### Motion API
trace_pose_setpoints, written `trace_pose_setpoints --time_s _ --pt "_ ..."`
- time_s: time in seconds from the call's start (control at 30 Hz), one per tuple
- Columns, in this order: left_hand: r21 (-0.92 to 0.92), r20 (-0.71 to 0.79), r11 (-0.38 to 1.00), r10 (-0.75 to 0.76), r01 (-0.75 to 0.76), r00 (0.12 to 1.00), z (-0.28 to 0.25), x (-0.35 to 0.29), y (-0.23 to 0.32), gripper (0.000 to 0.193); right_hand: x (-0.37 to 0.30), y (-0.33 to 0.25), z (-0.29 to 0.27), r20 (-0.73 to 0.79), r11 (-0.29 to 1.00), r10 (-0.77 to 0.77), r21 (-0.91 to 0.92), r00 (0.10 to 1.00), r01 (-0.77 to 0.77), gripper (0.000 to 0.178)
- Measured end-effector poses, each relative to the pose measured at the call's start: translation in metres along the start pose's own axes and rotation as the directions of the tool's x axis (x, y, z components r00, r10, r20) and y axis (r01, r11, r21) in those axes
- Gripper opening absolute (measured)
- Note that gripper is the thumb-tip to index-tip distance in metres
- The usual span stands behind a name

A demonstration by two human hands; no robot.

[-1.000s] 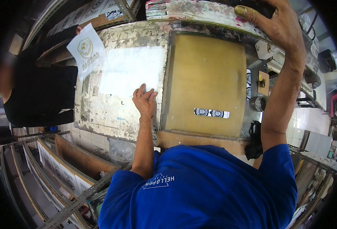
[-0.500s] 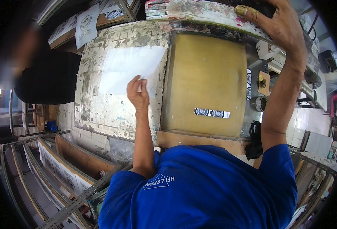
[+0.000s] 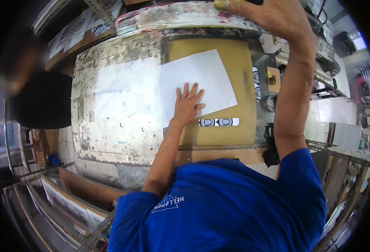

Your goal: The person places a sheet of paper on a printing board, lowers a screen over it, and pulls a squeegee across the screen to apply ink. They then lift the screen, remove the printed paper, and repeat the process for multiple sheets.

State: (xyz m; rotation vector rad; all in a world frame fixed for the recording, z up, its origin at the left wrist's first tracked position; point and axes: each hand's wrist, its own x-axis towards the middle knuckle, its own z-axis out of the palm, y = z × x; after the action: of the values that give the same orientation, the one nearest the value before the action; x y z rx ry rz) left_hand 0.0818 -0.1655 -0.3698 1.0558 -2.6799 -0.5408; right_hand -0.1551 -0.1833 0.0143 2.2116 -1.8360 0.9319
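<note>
My left hand (image 3: 188, 104) lies flat with spread fingers on a white paper sheet (image 3: 208, 71). The sheet sits at a slant, mostly over a yellow-tan board (image 3: 231, 138), its left part reaching onto the paint-stained pale table (image 3: 88, 143). More white paper (image 3: 126, 88) lies on that table to the left. Below the sheet is a printed strip (image 3: 218, 122) with black round patterns. At the far edge my right hand (image 3: 277, 21) grips a paint-smeared white bar (image 3: 164, 17). Its thumb, stained yellow, lies along the bar; the other fingers are mostly out of view.
A person in dark clothing (image 3: 42, 101) is at the left. Printed sheets lie on a shelf (image 3: 74, 33) at the far left, and a metal rack with panels (image 3: 84, 185) stands near left. Right of the board are a can (image 3: 271, 103) and a brown card (image 3: 273, 80).
A white sheet has moved right from the pale table onto the yellow board. My left hand went from pinching to lying flat on it. My right hand stays at the bar.
</note>
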Motion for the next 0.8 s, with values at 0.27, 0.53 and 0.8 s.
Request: trace_pose_setpoints --time_s 0.27,0.53,0.8 --pt "-0.046 0.037 0.982 0.182 -0.181 0.983 0.03 0.062 0.048 0.06 0.004 0.004 -0.001 0.006 0.996 -0.053 0.076 0.999 0.052 0.051" --pt "-0.035 0.082 0.974 0.228 -0.226 0.97 0.035 0.048 0.062 0.061 0.003 0.004 -0.002 0.055 0.989 0.024 0.146 0.998 -0.032 0.054" --pt "-0.056 0.012 0.963 0.263 -0.262 0.965 0.039 0.035 0.066 0.058 0.0 0.0 -0.001 0.039 0.993 0.009 0.113 0.999 -0.013 0.055"
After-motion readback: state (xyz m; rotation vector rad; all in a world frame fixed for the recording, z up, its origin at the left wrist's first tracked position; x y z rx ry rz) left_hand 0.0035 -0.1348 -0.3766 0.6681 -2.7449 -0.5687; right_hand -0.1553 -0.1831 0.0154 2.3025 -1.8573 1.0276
